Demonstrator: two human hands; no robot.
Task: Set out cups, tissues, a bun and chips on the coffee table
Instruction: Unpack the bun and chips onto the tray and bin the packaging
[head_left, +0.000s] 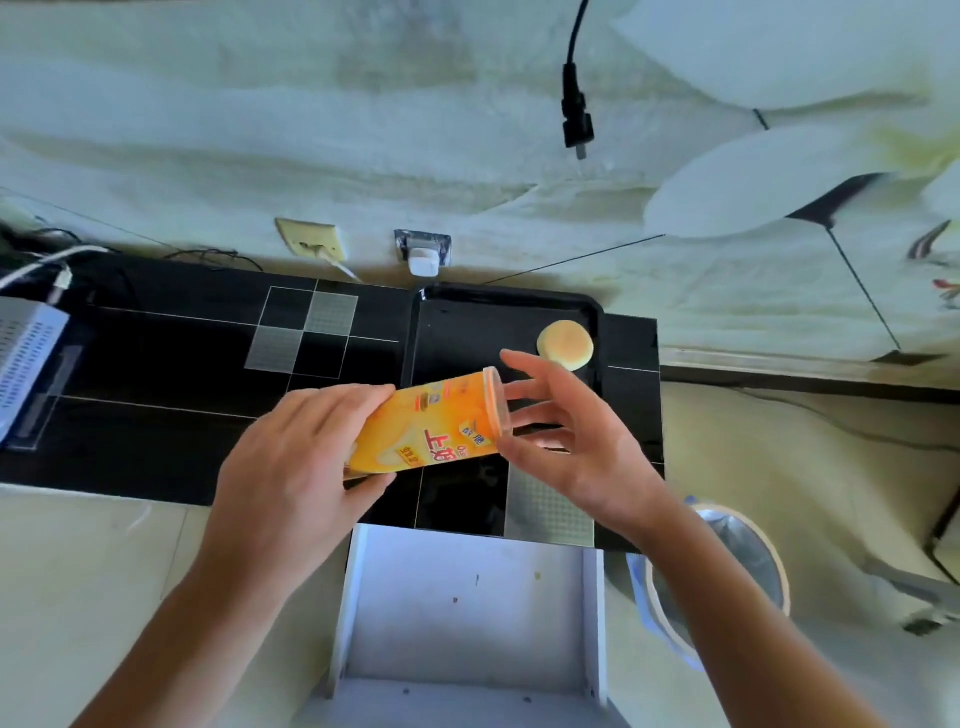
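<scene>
Chips canister (434, 423) tilted between hands above black tray (596, 312); base gripped by left hand (296, 457); lid end touched by spread right hand (571, 431).

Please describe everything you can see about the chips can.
The chips can is an orange tube with printed labels and a clear plastic lid still on. It is tilted nearly sideways above the black table, lid end toward the right. The left hand holds its base end in a grip; the right hand has spread fingers at the lid.

Left hand (291, 462) grips tilted chips can (431, 426) mid-frame; right hand (566, 441) fingers spread at its lid; bun (565, 345) on black tray (467, 312).
</scene>
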